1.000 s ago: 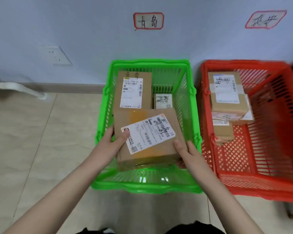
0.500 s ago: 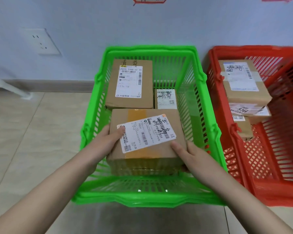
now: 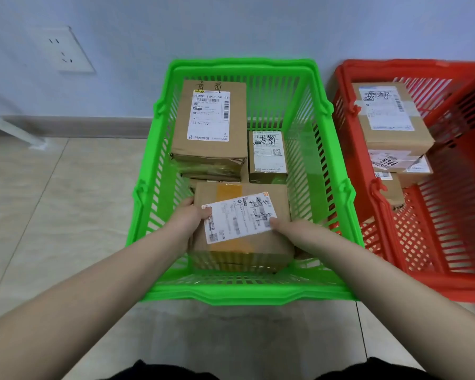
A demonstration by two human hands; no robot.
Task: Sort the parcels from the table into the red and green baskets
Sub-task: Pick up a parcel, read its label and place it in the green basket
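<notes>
- Head view: both hands hold one cardboard parcel (image 3: 279,200) low inside the green basket (image 3: 247,293), in its 6 o'clock half. The left hand (image 3: 188,218) grips the 9 o'clock edge with its thumb on the shipping label (image 3: 239,218). The right hand (image 3: 294,231) grips the 3 o'clock edge with its thumb on the label's corner. The other fingers are hidden beside or beneath the box.
- Whether the parcel already rests on the basket floor cannot be told. Released too early, it would probably drop and tilt against the near wall.
- Fingers beneath the box risk being pinched against the slatted floor if they are not drawn out sideways first.
- A large parcel (image 3: 209,119) and a small parcel (image 3: 268,152) lie just beyond at 12 o'clock. A forward push would probably shove them.
- The red basket (image 3: 433,283) stands at 3 o'clock. The held label is blurred, so a mis-sort cannot be ruled out.
</notes>
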